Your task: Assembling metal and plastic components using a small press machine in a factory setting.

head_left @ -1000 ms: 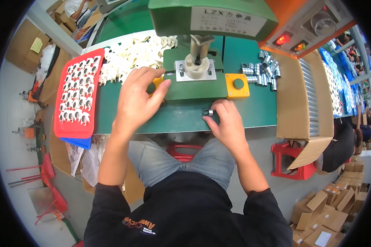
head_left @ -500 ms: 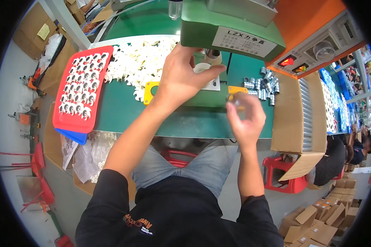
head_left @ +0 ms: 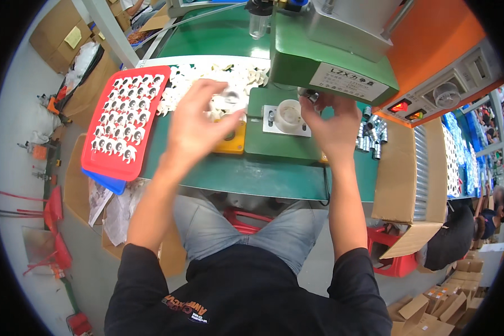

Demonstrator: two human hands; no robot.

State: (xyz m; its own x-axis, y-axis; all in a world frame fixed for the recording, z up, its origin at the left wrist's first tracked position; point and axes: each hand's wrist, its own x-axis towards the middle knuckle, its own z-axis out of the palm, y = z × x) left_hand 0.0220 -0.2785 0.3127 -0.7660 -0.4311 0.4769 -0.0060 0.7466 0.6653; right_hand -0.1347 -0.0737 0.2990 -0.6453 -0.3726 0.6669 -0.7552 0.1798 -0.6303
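My left hand [head_left: 193,126], blurred by motion, is left of the press, its thumb and fingers curled around a white plastic piece with a metal ring [head_left: 230,98]. In my right hand [head_left: 335,126] a short, shiny metal sleeve [head_left: 309,94] is pinched at the fingertips, just right of the press's fixture and under its green head [head_left: 297,53]. The white round fixture cup [head_left: 289,116] stands on a metal plate on the green press base [head_left: 274,147]. Behind my left hand spreads a pile of loose white plastic pieces [head_left: 179,84]. Several metal sleeves [head_left: 369,134] lie right of my right hand.
A red tray [head_left: 89,159] with rows of white pieces with dark centres stands at the left. A yellow button box [head_left: 232,141] sits by the press's left side. At the right are an orange control cabinet [head_left: 431,56] and an open cardboard box [head_left: 395,173].
My left hand has moved left from the press fixture, now with the white piece in it. My right hand has moved up from the table's front to beside the fixture. The view has shifted slightly.
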